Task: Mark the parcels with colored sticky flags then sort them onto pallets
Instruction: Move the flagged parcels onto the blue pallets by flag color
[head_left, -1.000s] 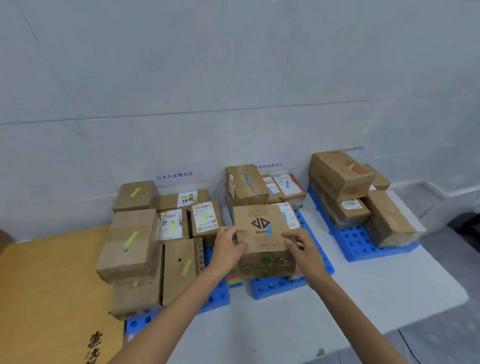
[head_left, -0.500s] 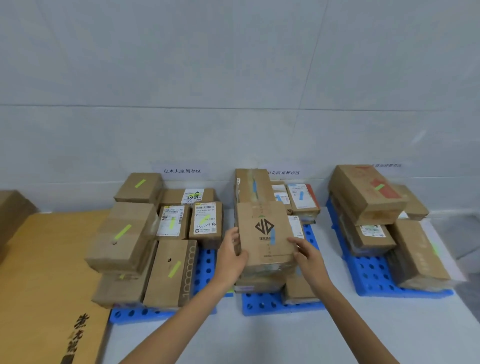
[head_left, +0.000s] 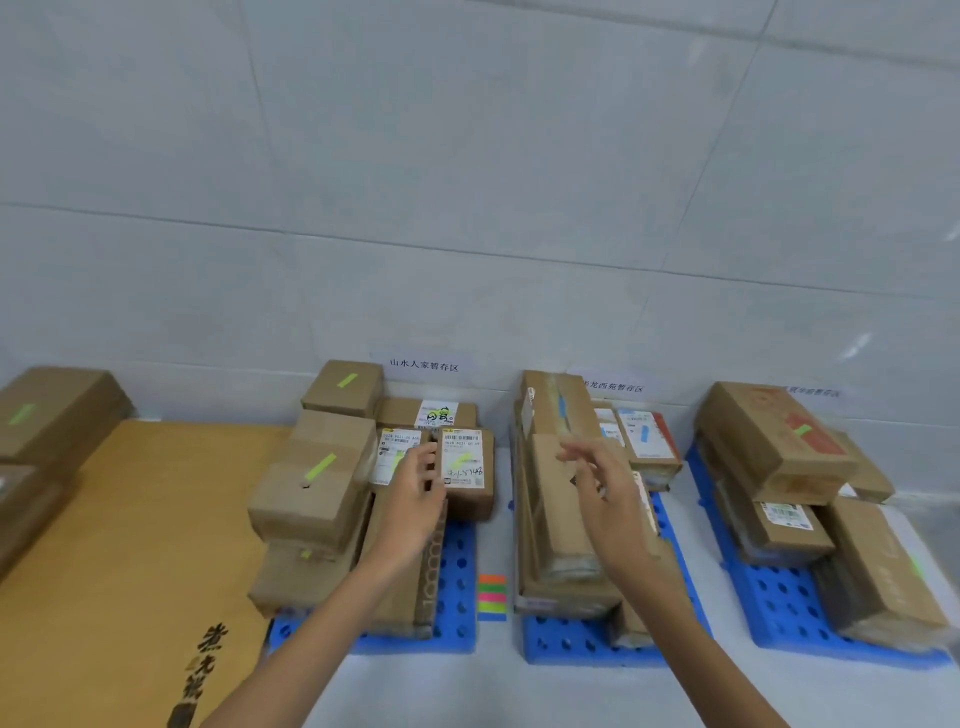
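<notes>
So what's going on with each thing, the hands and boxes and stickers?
left hand: open, empty, over the left pallet's boxes
right hand: open, empty, fingers spread over the middle stack
middle stack: piled on its blue pallet, blue-flagged
left pallet boxes: stacked, green-flagged
right pallet boxes: stacked
sticky flags pad: lying between two pallets

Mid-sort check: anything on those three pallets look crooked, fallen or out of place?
The right pallet has a long parcel at its front right corner that seems to overhang the edge. The pad of sticky flags lies in the gap between the left and middle pallets. Nothing looks spilled or damaged.
</notes>
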